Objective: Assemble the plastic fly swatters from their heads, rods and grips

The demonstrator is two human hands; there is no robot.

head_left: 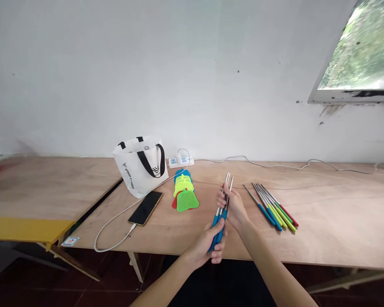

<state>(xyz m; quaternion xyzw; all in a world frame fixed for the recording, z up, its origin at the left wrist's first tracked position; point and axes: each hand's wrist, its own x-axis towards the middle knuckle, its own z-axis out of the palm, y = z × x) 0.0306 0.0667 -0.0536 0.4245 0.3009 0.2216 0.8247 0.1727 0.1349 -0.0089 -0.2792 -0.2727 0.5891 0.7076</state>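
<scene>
Several metal rods with blue handles (224,222) are bunched together between my two hands, over the table's front part. My left hand (213,243) is closed around the blue handles. Higher up, my right hand (233,204) wraps round the silver shafts, whose tips point away from me. To the right, a fanned row of similar rods with blue, yellow-green, green and red handles (280,215) lies on the table. Left of my hands is a stack of perforated plastic fly swatter heads (187,200), green on top, with red, yellow and blue ones beneath.
A white tote bag (137,170) with black straps stands at the back left. Before it lies a phone (145,208) on a white charging cable, which runs to a power strip (181,161) by the wall. A grey cord (275,165) trails along the table's back edge.
</scene>
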